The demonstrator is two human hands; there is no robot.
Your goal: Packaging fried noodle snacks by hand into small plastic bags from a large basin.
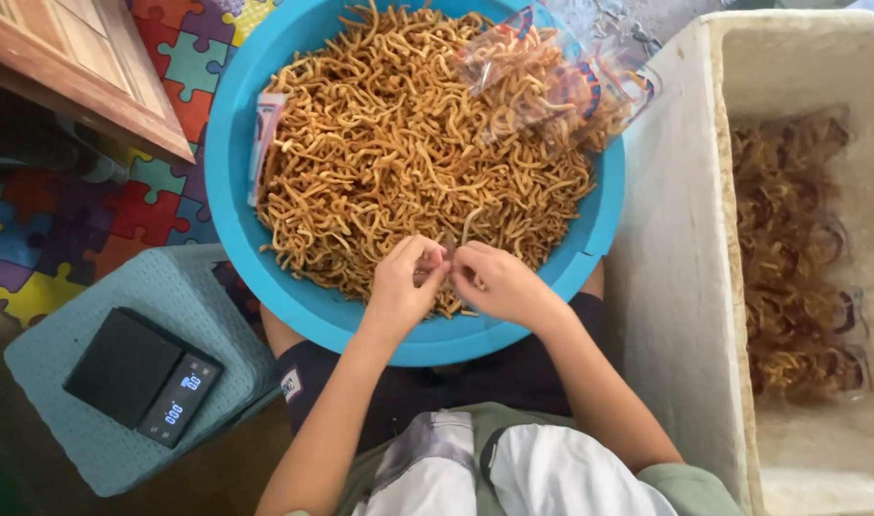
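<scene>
head view: snack sticks [427, 162] under both hands' grip.

The left hand [405, 283] and right hand [494, 282] meet fingertip to fingertip over the near edge of a heap of fried snack sticks [408, 153] lying in a round basin [236, 229] that rests on the person's lap. Beyond the right hand, filled clear bags [551, 81] lie on the heap. Beyond the left hand, a slim packet [263, 143] leans inside the basin wall. Left of the left hand, a scale [140, 376] sits on a stool [93, 459]. Right of the right hand stands a foam box [676, 268] holding more filled bags [790, 258]
</scene>
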